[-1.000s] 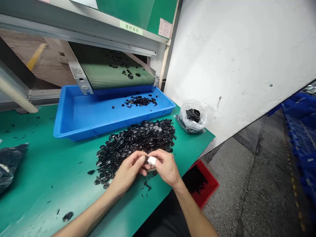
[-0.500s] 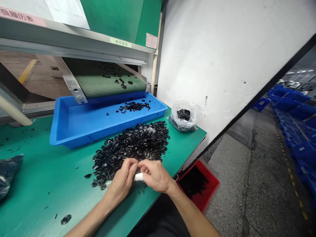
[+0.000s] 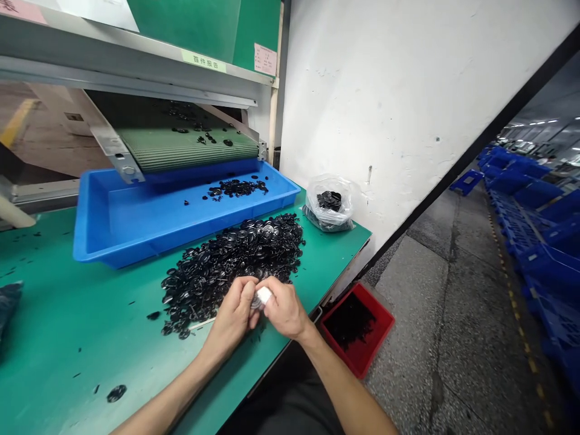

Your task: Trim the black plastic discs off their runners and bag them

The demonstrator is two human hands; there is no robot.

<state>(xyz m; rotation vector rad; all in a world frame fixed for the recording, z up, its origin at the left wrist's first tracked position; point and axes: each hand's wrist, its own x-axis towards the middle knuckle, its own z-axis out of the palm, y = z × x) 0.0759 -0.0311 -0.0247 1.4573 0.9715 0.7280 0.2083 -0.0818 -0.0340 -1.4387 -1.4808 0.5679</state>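
My left hand [image 3: 236,305] and my right hand [image 3: 281,305] meet at the near edge of a heap of small black plastic parts [image 3: 235,248]. Between them is a small round black plastic disc [image 3: 255,302], partly covered by fingers. The left fingers are closed around it, and the right fingertips pinch at its far side. A white wrapping [image 3: 263,295] shows at the right thumb. Round discs and thin bits make up the heap. Beside my left wrist a thin pale stick [image 3: 202,324] lies on the green table [image 3: 113,326].
Behind the heap stands a blue tray [image 3: 136,232] with black parts inside, under the end of a green conveyor belt [image 3: 181,148]. A clear plastic bag [image 3: 338,211] of discs sits at the right corner. Below the table edge is a red bin [image 3: 362,362]; a dark bag [image 3: 6,305] lies far left.
The white wrapping on my right hand has turned upward, and the round disc now shows between my hands. The whole view has shifted slightly.
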